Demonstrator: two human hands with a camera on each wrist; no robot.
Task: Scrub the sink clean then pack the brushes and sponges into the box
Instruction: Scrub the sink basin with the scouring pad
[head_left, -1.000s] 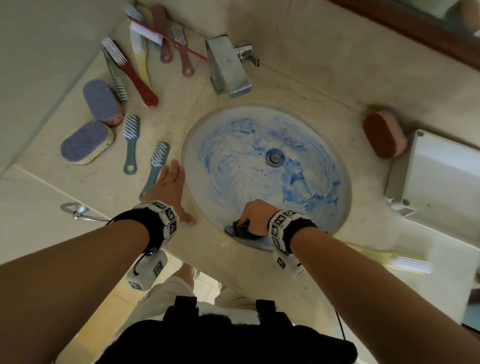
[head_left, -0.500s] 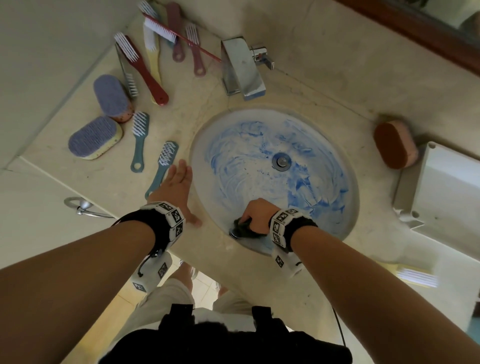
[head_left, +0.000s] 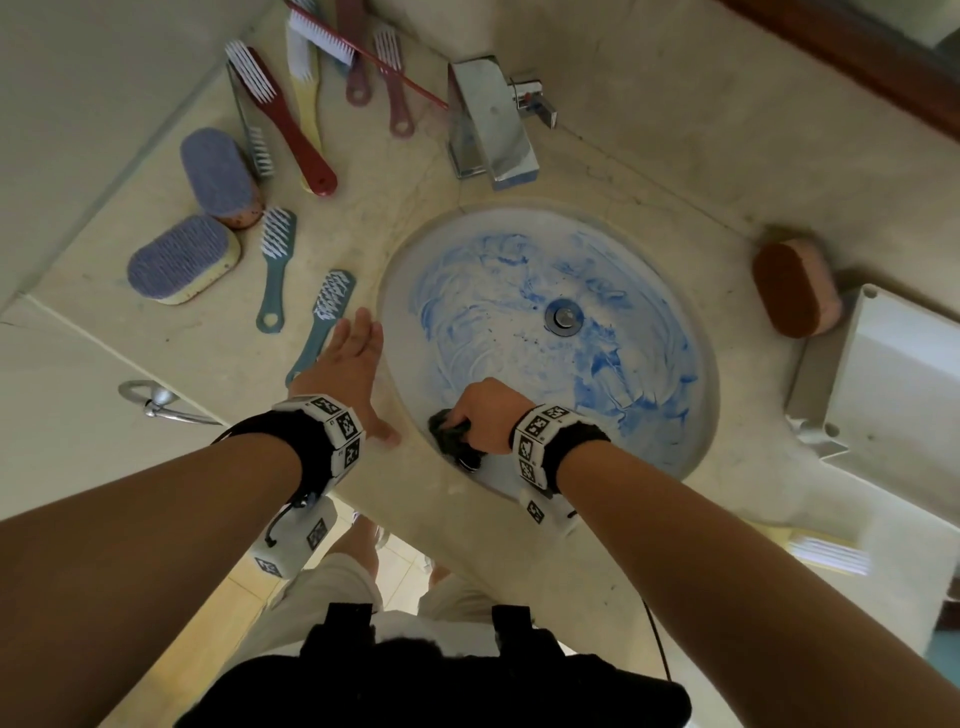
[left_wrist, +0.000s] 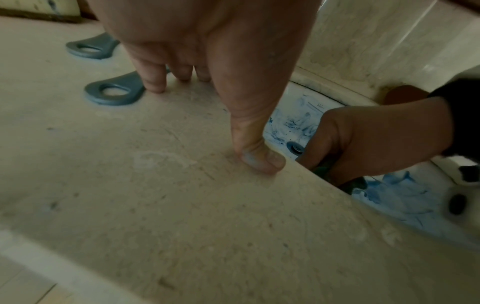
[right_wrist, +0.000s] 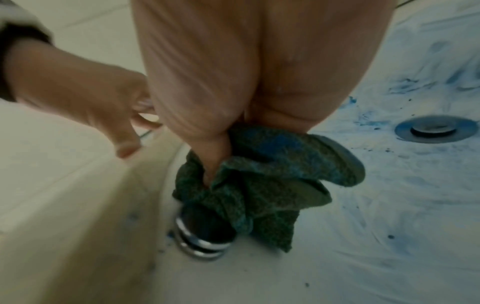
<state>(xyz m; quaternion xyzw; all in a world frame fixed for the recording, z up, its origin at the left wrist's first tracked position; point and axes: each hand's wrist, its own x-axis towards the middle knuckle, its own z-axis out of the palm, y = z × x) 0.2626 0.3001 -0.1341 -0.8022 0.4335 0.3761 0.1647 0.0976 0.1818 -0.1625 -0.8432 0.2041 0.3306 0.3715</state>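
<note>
Beige stone counter (head_left: 597, 530) is surrounding the round sink (head_left: 415, 332), whose white bowl is showing blue smears around the drain (head_left: 562, 315). Down at the near wall of the bowl, the right hand (head_left: 485, 415) is gripping a crumpled green scouring pad (right_wrist: 259, 179) with curled fingers, pressing it just beside a chrome overflow ring (right_wrist: 200, 242). Left of the rim, the left hand (head_left: 345, 371) is lying flat on the counter, fingers straight. Brushes (head_left: 283, 119) and sponges (head_left: 182, 260) are lying farther left, and the white box (head_left: 898, 384) is sitting at the right
</note>
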